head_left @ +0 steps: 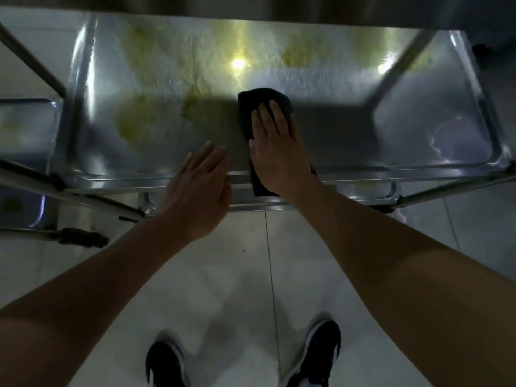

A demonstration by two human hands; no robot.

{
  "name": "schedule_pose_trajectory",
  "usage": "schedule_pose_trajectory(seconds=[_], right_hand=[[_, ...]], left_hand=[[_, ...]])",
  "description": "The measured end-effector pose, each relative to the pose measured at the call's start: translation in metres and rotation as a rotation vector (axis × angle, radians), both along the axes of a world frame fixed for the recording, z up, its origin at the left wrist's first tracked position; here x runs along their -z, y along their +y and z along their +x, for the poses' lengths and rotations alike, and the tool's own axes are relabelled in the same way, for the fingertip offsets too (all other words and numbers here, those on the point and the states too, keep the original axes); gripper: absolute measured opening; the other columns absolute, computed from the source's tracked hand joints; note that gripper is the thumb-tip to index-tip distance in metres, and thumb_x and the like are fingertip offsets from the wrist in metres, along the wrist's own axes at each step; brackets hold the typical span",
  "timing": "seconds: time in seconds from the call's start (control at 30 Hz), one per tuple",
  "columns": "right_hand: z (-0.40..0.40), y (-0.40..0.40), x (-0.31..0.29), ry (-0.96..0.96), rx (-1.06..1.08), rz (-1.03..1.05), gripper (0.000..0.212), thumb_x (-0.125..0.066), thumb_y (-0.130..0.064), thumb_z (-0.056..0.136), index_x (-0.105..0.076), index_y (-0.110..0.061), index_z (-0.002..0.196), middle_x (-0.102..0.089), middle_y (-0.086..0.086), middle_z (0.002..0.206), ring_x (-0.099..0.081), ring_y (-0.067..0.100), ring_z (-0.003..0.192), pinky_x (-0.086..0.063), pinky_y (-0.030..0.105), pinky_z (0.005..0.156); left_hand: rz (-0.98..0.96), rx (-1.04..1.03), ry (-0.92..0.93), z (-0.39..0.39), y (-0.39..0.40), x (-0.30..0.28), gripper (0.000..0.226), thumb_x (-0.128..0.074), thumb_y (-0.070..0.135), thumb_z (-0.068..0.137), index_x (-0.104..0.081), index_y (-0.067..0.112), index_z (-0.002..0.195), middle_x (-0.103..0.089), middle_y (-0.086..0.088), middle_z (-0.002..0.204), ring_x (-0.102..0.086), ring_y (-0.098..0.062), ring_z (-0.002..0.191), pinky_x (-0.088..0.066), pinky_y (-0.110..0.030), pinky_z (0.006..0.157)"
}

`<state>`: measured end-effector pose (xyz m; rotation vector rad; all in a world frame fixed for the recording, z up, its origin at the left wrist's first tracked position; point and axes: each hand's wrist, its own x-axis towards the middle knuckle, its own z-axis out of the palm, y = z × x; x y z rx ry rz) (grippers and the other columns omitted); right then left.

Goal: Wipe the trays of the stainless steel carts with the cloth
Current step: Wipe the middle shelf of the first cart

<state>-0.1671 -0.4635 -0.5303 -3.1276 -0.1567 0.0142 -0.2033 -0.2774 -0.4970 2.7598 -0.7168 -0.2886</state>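
Right hand (275,152): flat, fingers straight, pressing dark folded cloth (264,107) onto shiny stainless steel cart tray (418,127); cloth's near end hangs over tray's front rim under wrist.
Left hand (199,188): spread, fingers relaxed, holding nothing, just beside right hand above front rim.
Yellowish smears (134,118): on tray, beyond left hand.
Second steel tray (25,127): far left of left hand.
Black-and-white shoes (321,356): on pale tiled floor (243,275), below forearms.

Tray (418,129) of polished steel, glossy, mirroring lamp glare, filmed with wet, rippled streaks and yellowish smears. Rim rolled, smooth and bright. Cart posts (396,65) of brushed metal tube, duller. Cloth (251,107) black, matt, soft and nappy like terry. Floor (217,275) of pale tiles, smooth, faintly shiny, with thin grout lines. Shoes (321,356) dark, matt fabric with white trim.
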Motion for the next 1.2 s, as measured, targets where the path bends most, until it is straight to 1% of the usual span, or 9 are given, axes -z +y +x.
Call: schedule_pose_trajectory(seconds=[0.1, 0.2, 0.33, 0.4, 0.53, 0.67, 0.83, 0.97, 1.2], right_hand=[[0.001, -0.003, -0.001, 0.017, -0.022, -0.005, 0.060, -0.027, -0.036, 0.108, -0.020, -0.004, 0.158, -0.017, 0.013, 0.166, -0.005, 0.030, 0.155, -0.011, 0.053, 0.123], [0.001, -0.009, -0.002, 0.032, -0.049, -0.020, 0.061, -0.024, -0.038, 0.108, -0.015, -0.005, 0.158, -0.012, 0.013, 0.167, 0.000, 0.029, 0.155, -0.010, 0.052, 0.123], [-0.005, -0.030, -0.001, 0.009, -0.026, -0.011, 0.062, -0.026, -0.038, 0.107, -0.020, -0.003, 0.157, -0.019, 0.015, 0.165, -0.007, 0.032, 0.154, -0.014, 0.054, 0.123], [-0.010, -0.053, 0.000, -0.006, 0.011, -0.026, 0.064, -0.024, -0.040, 0.104, -0.025, -0.002, 0.156, -0.025, 0.017, 0.163, -0.013, 0.034, 0.153, -0.018, 0.055, 0.122], [-0.018, -0.108, 0.001, -0.005, 0.067, -0.016, 0.067, -0.021, -0.042, 0.101, -0.027, -0.002, 0.155, -0.028, 0.018, 0.161, -0.017, 0.035, 0.152, -0.020, 0.055, 0.121], [-0.026, -0.161, 0.000, 0.009, 0.109, -0.010, 0.066, -0.020, -0.042, 0.103, -0.022, -0.002, 0.156, -0.024, 0.017, 0.163, -0.013, 0.035, 0.153, -0.019, 0.056, 0.121], [-0.038, -0.226, -0.002, 0.025, 0.143, -0.047, 0.063, -0.022, -0.041, 0.107, -0.017, -0.003, 0.158, -0.018, 0.017, 0.165, -0.007, 0.034, 0.154, -0.015, 0.053, 0.123], [-0.047, -0.277, -0.004, 0.047, 0.181, -0.053, 0.062, -0.018, -0.040, 0.108, -0.010, -0.004, 0.159, -0.010, 0.016, 0.167, 0.000, 0.032, 0.155, -0.008, 0.052, 0.125], [-0.053, -0.342, -0.002, 0.008, 0.195, 0.009, 0.059, -0.022, -0.036, 0.108, -0.017, -0.005, 0.158, -0.015, 0.013, 0.166, -0.002, 0.030, 0.155, -0.011, 0.053, 0.124]], left_hand=[[-0.004, 0.010, -0.010, 0.001, 0.002, -0.001, 0.049, -0.043, 0.023, 0.100, -0.038, 0.006, 0.146, -0.033, -0.012, 0.156, -0.017, -0.027, 0.149, -0.021, -0.046, 0.120], [-0.009, 0.016, -0.010, 0.000, -0.008, -0.004, 0.048, -0.044, 0.023, 0.100, -0.039, 0.006, 0.145, -0.033, -0.011, 0.156, -0.017, -0.027, 0.149, -0.020, -0.045, 0.120], [-0.015, 0.041, -0.010, 0.000, -0.031, -0.004, 0.050, -0.045, 0.021, 0.099, -0.039, 0.004, 0.145, -0.033, -0.012, 0.156, -0.018, -0.026, 0.149, -0.024, -0.047, 0.119], [-0.018, 0.052, -0.007, 0.000, -0.046, -0.004, 0.051, -0.046, 0.020, 0.098, -0.040, 0.003, 0.145, -0.035, -0.014, 0.155, -0.020, -0.028, 0.148, -0.028, -0.049, 0.117], [-0.041, 0.076, -0.015, -0.003, -0.080, -0.004, 0.051, -0.046, 0.020, 0.097, -0.041, 0.003, 0.145, -0.036, -0.014, 0.154, -0.022, -0.029, 0.148, -0.026, -0.049, 0.118], [-0.061, 0.123, -0.009, -0.007, -0.121, -0.006, 0.051, -0.045, 0.020, 0.098, -0.041, 0.003, 0.145, -0.037, -0.015, 0.154, -0.024, -0.029, 0.147, -0.026, -0.050, 0.118], [-0.074, 0.165, -0.015, -0.006, -0.172, -0.005, 0.051, -0.051, 0.017, 0.095, -0.044, 0.002, 0.143, -0.040, -0.016, 0.152, -0.027, -0.032, 0.146, -0.027, -0.050, 0.117], [-0.064, 0.183, -0.026, -0.004, -0.214, -0.002, 0.053, -0.052, 0.019, 0.095, -0.043, 0.003, 0.144, -0.039, -0.014, 0.153, -0.026, -0.030, 0.146, -0.023, -0.048, 0.118], [-0.079, 0.209, -0.046, 0.003, -0.276, 0.002, 0.049, -0.052, 0.022, 0.095, -0.048, 0.002, 0.141, -0.041, -0.014, 0.151, -0.030, -0.030, 0.145, -0.024, -0.046, 0.117]])
